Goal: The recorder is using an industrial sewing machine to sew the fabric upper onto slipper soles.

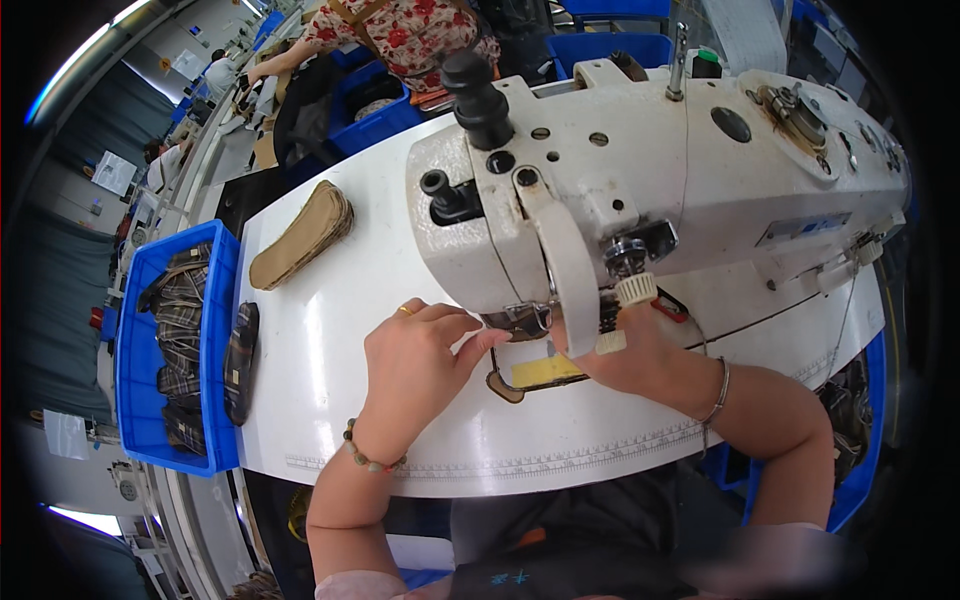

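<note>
A white sewing machine [720, 170] fills the upper right of the table. My left hand [420, 365] pinches the edge of a dark fabric piece [515, 325] under the machine's head, thumb and fingertips close to the needle area. My right hand [630, 355] is at the machine's right of the needle, its fingertips hidden behind the white lever [570, 270]. A yellow plate [540, 372] and a small tan piece [505, 392] lie just below the work.
A stack of tan insole shapes [300, 235] lies on the white table [330, 315]. A dark plaid item [240, 365] sits beside a blue bin [125, 350] of plaid pieces. Another bin [860, 480] is at right. A co-worker in floral fabric [400, 40] works behind.
</note>
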`<state>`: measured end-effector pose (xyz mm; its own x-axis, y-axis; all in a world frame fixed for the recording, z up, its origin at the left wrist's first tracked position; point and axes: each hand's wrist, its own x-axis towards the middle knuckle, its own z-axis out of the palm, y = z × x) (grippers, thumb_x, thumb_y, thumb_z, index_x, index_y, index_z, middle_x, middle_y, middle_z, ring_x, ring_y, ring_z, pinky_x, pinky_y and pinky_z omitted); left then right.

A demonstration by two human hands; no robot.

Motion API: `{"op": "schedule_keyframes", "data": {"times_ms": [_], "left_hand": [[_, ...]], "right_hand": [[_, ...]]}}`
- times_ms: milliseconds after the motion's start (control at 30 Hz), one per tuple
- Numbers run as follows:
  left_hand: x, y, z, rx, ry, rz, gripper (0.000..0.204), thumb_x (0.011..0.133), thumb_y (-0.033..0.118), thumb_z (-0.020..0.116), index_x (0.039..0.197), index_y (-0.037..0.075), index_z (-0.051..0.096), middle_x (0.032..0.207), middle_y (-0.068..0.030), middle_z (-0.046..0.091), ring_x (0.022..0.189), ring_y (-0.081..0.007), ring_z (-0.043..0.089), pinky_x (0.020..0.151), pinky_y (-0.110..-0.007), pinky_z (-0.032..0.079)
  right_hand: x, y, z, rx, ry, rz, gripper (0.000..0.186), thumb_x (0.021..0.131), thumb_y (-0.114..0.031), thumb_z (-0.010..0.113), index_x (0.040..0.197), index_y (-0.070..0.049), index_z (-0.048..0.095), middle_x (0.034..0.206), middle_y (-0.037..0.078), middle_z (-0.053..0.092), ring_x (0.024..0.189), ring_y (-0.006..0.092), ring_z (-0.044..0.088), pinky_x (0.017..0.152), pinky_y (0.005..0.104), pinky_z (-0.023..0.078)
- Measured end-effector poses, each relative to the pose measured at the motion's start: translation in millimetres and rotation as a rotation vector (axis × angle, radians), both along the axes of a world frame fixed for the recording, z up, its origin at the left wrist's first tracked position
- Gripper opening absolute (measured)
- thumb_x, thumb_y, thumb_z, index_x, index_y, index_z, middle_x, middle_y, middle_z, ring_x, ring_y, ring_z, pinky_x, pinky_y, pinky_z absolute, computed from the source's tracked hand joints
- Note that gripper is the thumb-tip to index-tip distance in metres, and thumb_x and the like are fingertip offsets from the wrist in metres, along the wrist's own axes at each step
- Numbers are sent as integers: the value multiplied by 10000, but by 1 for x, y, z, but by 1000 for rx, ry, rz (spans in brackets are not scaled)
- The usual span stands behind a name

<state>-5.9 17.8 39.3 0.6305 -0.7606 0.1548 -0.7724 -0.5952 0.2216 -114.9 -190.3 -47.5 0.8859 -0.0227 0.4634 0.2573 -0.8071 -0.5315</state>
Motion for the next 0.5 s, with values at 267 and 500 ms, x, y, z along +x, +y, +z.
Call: {"op": "schedule_keyframes", "data": {"times_ms": [267, 500], "left_hand": [[4, -13, -27, -326, -38, -211, 221, 801, 316, 804, 857, 108, 754, 807, -16, 706, 768, -213, 653, 714, -328, 521], [-4, -18, -27, -313, -164, -215, 153, 812, 231, 793, 807, 114, 695, 643, 14, 622, 649, -182, 605, 804, -344, 497]], "right_hand": [[-3, -1, 9, -443, -97, 31, 117, 899, -159, 621, 952, -86, 695, 748, 71, 702, 630, 262, 678, 572, 406, 527], [-3, -3, 2, -456, -108, 85, 103, 847, -124, 632, 943, -93, 653, 673, 49, 635, 569, 252, 647, 492, 398, 485]]}}
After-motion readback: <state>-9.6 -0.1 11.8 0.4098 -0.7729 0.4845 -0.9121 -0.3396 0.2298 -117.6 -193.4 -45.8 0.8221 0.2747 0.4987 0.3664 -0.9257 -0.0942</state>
